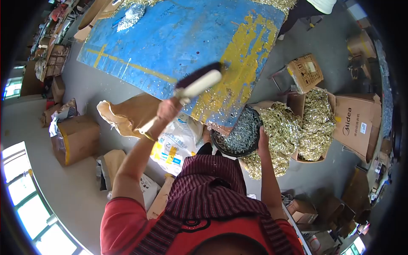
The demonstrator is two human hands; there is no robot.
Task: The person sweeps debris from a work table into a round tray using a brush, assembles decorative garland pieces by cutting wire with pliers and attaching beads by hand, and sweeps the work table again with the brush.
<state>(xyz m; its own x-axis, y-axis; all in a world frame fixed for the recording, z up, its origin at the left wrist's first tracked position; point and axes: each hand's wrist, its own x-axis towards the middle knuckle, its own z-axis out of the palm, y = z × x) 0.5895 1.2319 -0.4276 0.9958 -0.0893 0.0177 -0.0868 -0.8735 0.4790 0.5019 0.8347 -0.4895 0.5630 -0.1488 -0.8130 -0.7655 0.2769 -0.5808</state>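
Observation:
My left hand [169,109] is closed round the handle of a brush [199,81] with a pale wooden back and dark bristles, held over the blue table [170,42] near its front corner. At that corner, my right hand [263,140] grips the right rim of a round black pan [238,131]. Many small silvery metal pieces lie in the pan. Yellow paint and scattered shiny bits cover the table's right part.
Heaps of gold tinsel [276,131] lie right of the pan, some in a cardboard box [316,127]. A white sack [180,136] and brown paper [131,112] are below the table. Another person [293,17] stands at the far right corner.

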